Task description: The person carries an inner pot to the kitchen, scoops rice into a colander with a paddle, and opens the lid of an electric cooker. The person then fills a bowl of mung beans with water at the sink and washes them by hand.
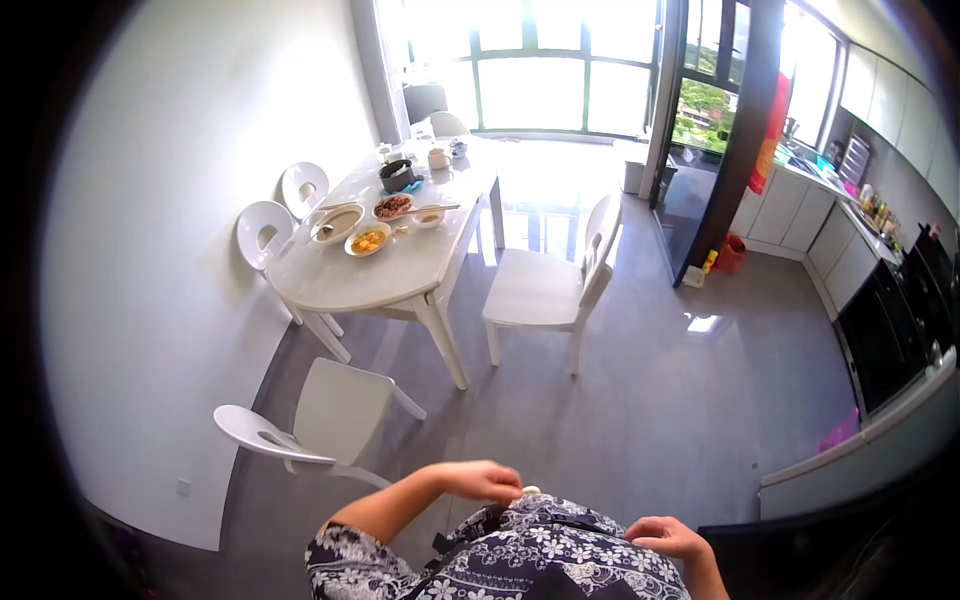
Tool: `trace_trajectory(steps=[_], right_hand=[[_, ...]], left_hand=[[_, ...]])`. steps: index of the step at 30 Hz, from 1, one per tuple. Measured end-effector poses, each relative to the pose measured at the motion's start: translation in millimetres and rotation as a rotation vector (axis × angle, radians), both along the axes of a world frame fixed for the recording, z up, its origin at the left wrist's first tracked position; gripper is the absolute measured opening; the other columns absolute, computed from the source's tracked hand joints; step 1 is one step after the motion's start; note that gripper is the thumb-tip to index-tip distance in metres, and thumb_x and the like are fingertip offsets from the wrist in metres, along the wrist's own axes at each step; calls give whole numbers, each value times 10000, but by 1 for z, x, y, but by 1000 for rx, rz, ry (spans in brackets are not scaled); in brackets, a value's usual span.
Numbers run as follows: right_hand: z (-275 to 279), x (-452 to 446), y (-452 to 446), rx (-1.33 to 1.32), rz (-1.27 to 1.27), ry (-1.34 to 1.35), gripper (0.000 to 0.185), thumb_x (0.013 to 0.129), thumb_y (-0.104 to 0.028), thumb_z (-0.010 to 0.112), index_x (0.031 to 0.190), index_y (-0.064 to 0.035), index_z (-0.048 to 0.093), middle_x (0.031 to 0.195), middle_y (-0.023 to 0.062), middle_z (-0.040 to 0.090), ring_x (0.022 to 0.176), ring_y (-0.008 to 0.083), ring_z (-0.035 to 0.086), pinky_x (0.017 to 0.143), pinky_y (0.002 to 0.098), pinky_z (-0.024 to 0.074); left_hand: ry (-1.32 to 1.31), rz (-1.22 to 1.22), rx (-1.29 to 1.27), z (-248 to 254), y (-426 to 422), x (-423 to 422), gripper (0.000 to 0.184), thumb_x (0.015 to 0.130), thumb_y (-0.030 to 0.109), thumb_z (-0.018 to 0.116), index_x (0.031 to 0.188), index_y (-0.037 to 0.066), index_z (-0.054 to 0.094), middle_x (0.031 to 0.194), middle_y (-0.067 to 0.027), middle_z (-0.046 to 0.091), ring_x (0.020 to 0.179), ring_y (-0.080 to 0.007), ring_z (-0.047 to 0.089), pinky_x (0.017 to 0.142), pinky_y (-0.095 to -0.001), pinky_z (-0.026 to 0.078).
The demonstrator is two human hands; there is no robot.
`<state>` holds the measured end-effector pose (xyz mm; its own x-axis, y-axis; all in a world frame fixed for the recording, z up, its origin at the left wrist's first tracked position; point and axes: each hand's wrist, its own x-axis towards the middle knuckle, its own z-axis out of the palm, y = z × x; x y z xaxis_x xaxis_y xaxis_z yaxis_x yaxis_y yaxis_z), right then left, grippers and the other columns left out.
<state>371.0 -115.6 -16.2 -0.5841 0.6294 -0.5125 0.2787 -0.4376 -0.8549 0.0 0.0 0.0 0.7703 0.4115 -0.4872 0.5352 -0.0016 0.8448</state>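
My left hand (485, 482) is in front of my waist, with its fingers curled downward and slightly blurred. Whatever they hold, if anything, is hidden. Just beside its fingertips shows a small pale thing (531, 490), too small to name. On the other side, my right hand (668, 536) lies against the edge of my dark floral clothing (560, 550). Its fingers are loosely bent and somewhat apart, and I see nothing in them. A white chair (345, 410) stands on the floor ahead of my left arm.
Dishes of food, including a yellow one (367, 240), stand on the white table (330, 280) with a black pot (396, 176). Another white chair (540, 285) is pulled out on its right. Far right are a glass door (690, 180) and kitchen cabinets (785, 215).
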Motion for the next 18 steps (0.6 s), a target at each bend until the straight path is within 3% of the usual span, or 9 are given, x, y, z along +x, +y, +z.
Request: trace_trajectory(steps=[2,3,5,7,11,14,17,18], right_hand=[[6,12,-6,-78,-143,-49,298,811,-210,645,1021,-2,606,882,43,623,780,97,560,718,234,459],[-10,-23,83,-76,-177,13,296,806,-211,649,1005,5,608,855,45,622,752,95,563,695,237,465],[-22,-10,147,-19,-275,-36,285,802,-211,651,977,11,611,825,48,622,722,95,572,672,241,476],[-43,13,170,-40,-288,-95,268,800,-206,652,949,15,616,792,49,622,688,98,577,643,243,483],[-95,58,271,18,-316,-272,212,812,-173,625,889,24,607,736,59,614,630,118,585,582,245,490],[-104,94,369,179,-280,-344,171,823,-147,585,810,23,597,671,61,603,578,117,578,532,249,480],[-97,123,475,364,-222,-428,169,823,-144,574,780,18,596,647,57,598,560,110,572,528,248,472],[-94,126,510,492,-196,-465,170,821,-144,570,769,15,596,637,55,595,549,105,568,524,249,467]], left_hand=[[-52,27,-32,-20,-1,20,323,925,343,474,974,38,572,808,-31,601,771,-119,551,730,-274,461],[24,70,-61,-1,96,-5,332,924,351,472,966,37,571,811,-30,597,760,-118,546,728,-274,460],[-28,127,-70,-2,178,27,354,923,362,466,989,28,564,827,-41,598,770,-131,555,731,-276,468],[-138,290,-318,-32,214,62,336,925,335,461,1036,33,555,878,-68,603,813,-163,584,752,-299,491],[-357,569,-557,-78,309,101,369,930,348,431,1104,31,505,971,-92,578,869,-183,579,770,-333,495],[-400,774,-693,-125,371,123,386,915,372,459,1111,39,467,934,-88,562,800,-188,580,720,-343,507],[-395,1039,-810,-161,426,140,472,915,388,446,1183,5,383,1104,-185,496,924,-293,574,796,-407,505],[-393,1108,-823,-172,440,147,593,916,417,422,1282,-26,276,1193,-248,439,1021,-360,542,845,-447,487]])
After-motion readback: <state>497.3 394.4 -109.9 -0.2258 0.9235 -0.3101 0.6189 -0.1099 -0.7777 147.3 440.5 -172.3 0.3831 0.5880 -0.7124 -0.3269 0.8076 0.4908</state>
